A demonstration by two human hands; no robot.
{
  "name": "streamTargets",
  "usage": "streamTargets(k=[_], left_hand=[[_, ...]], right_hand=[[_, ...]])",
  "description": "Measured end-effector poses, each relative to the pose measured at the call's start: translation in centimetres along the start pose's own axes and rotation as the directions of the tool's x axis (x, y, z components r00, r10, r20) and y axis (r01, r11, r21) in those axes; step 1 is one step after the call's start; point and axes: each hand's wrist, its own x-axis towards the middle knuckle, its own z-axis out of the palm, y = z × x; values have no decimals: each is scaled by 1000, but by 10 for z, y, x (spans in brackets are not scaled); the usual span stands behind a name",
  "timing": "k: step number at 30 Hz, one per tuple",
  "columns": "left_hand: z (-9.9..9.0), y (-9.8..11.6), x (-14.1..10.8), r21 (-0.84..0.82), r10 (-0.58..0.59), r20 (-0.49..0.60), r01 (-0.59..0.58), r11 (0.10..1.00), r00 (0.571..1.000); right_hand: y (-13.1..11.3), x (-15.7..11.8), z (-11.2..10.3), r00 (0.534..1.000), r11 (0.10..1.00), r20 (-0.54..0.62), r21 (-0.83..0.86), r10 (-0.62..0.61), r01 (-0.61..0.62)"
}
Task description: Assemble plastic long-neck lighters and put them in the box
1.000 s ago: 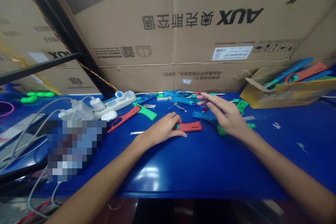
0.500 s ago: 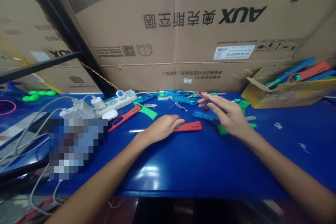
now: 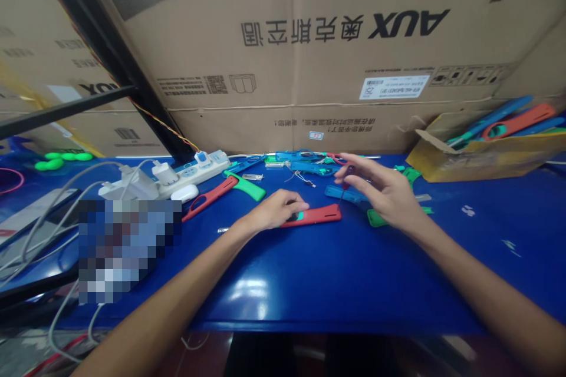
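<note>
A red plastic lighter-like piece (image 3: 321, 215) lies flat on the blue table (image 3: 305, 283), with a green part near its middle. My left hand (image 3: 278, 210) is closed on its left portion, and a metal tip sticks out beyond the hand. My right hand (image 3: 382, 188) holds a thin dark red screwdriver (image 3: 345, 187) between thumb and fingers, its shaft slanting down to the right end of the red piece. Behind the hands lie blue casings (image 3: 309, 168) and loose wires. A green casing (image 3: 377, 218) is below my right hand.
At the left are a white power strip (image 3: 192, 174) with chargers, another red casing (image 3: 212, 199) and a green one (image 3: 250, 187). An open cardboard box (image 3: 495, 159) of coloured pieces stands at the right. Large cartons (image 3: 265, 76) line the back.
My left hand has shifted slightly left and up on the red piece, showing more of its green part. The right hand remains nearly in place with the screwdriver.
</note>
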Motion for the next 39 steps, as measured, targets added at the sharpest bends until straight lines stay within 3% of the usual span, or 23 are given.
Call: streamTargets(k=[3, 8, 11, 15, 20, 23, 26, 32, 37, 39], left_hand=[[0, -1, -1, 27, 51, -18, -50, 998, 999], [1, 1, -3, -70, 98, -39, -101, 992, 994], [1, 3, -3, -119, 84, -46, -89, 989, 995], [0, 3, -4, -73, 77, -61, -82, 994, 995], [1, 3, -4, -17, 82, -77, -84, 996, 994], [1, 1, -3, -6, 71, -88, -72, 997, 994], [2, 0, -2, -8, 51, -100, -53, 999, 994], [1, 1, -2, -13, 49, -99, -51, 999, 994], [1, 3, -3, 1, 37, -92, -37, 999, 995], [1, 5, -4, 16, 34, -91, -32, 999, 995]], right_hand=[[2, 1, -2, 996, 994, -74, -100, -58, 50], [4, 0, -6, 999, 994, 20, -106, -35, 37], [5, -1, -6, 1000, 999, 9, -40, 8, -7], [4, 0, -8, 998, 991, -24, -125, -57, 53], [0, 2, -11, 997, 997, 74, -77, -27, 32], [0, 2, -11, 1000, 999, 22, -49, -19, 20], [2, 3, -13, 997, 988, -36, -137, -71, 65], [3, 4, -20, 991, 991, 127, -122, -34, 50], [4, 3, -19, 999, 977, 23, -208, -41, 45], [5, 3, -19, 998, 979, 50, -199, -43, 52]])
